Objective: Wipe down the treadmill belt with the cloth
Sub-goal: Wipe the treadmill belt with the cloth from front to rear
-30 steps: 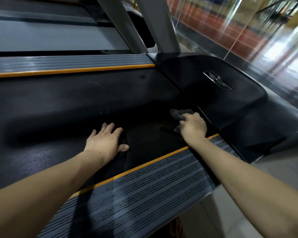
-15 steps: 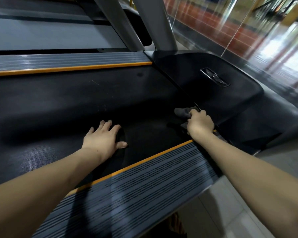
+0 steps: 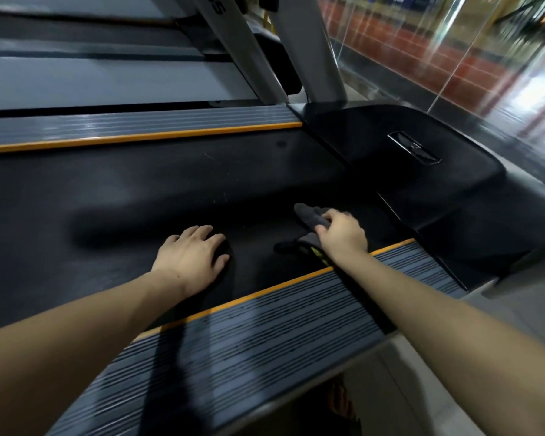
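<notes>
The black treadmill belt point(image 3: 139, 190) runs across the middle of the view between two grey ribbed side rails with orange edges. My right hand point(image 3: 342, 236) grips a dark grey cloth point(image 3: 309, 215) and presses it on the belt, close to the black motor cover. Part of the cloth sticks out past my fingers and part lies under my palm. My left hand point(image 3: 194, 258) rests flat on the belt with straight fingers, a little to the left of the cloth.
The near side rail point(image 3: 265, 338) lies under both forearms. The black motor cover point(image 3: 390, 158) sits to the right, with grey uprights point(image 3: 309, 48) rising behind it. A glass wall point(image 3: 453, 58) and tiled floor are at right. Another treadmill deck lies behind.
My right hand has slid the cloth leftward along the belt, away from the motor cover. My left hand has stayed flat in about the same place.
</notes>
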Motion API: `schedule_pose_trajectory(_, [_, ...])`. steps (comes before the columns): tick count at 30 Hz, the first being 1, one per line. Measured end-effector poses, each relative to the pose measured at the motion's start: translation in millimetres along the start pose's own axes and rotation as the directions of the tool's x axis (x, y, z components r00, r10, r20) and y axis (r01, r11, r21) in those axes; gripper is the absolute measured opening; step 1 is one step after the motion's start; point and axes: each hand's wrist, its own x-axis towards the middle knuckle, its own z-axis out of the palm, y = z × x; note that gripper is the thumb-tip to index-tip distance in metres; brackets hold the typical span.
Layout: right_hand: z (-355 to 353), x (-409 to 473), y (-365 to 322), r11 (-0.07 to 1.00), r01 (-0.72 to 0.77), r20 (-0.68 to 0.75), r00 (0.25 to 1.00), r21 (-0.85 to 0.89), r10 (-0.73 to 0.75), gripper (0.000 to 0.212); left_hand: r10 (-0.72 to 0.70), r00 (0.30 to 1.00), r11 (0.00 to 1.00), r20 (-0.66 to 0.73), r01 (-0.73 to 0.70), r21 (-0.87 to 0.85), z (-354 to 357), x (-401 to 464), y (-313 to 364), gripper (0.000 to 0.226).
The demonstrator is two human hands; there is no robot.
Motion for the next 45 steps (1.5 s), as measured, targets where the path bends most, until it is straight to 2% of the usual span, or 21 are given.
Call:
schedule_pose_trajectory(5, [29.4,-16.4,-52.2,0.998,0.047,-0.069,0.996,-0.046,-0.05,0.03,-0.08,0.997,0.997,-0.014,0.079,-0.019,-1.6,-9.1,-32.7,0.055])
schedule_pose_trajectory(11, [54.1,-21.7,-122.2,0.99,0.089,-0.032,0.995,-0.107,-0.093,0.026,-0.139,0.987,0.988,-0.078,0.133,-0.076,-5.0,-2.9,-72.4,0.053])
schedule_pose_trajectory(16, [80.1,-16.1,-181.1,0.991,0.134,-0.04,0.99,0.028,-0.133,0.032,-0.143,0.983,0.989,-0.111,0.138,-0.053,0.6,6.2,-105.9,0.05])
schedule_pose_trajectory(21, [98.5,11.8,-192.7,0.981,0.196,-0.093,0.976,-0.004,-0.196,0.035,-0.168,0.979,0.983,-0.115,0.157,-0.095,5.2,28.8,-131.0,0.052])
schedule_pose_trajectory(30, [130.6,114.7,-219.1,0.982,0.175,-0.164,0.969,-0.073,-0.184,0.027,-0.202,0.969,0.976,-0.14,0.186,-0.115,-11.1,102.7,-181.5,0.045])
schedule_pose_trajectory(34, [145.6,158.4,-243.8,0.989,0.145,-0.223,0.964,-0.017,-0.145,0.029,-0.25,0.956,0.966,-0.155,0.235,-0.107,-17.8,123.6,-209.6,0.042])
schedule_pose_trajectory(38, [153.6,184.1,-280.9,0.997,0.029,-0.182,0.983,0.07,-0.016,0.025,-0.288,0.937,0.958,-0.198,0.28,-0.068,-18.3,123.1,-243.8,0.041])
schedule_pose_trajectory(40, [158.8,179.3,-302.9,0.997,0.022,-0.162,0.987,0.08,-0.009,0.024,-0.325,0.928,0.945,-0.182,0.314,-0.089,-14.8,115.1,-262.0,0.043])
schedule_pose_trajectory(43, [172.5,147.8,-360.8,0.973,0.207,-0.138,0.972,0.106,-0.192,0.024,-0.316,0.936,0.948,-0.157,0.306,-0.081,-7.6,102.3,-279.0,0.048])
schedule_pose_trajectory(45, [183.8,124.3,-403.0,0.924,0.368,-0.082,0.929,0.108,-0.36,0.023,-0.327,0.931,0.945,-0.159,0.319,-0.075,-9.2,96.3,-285.9,0.051])
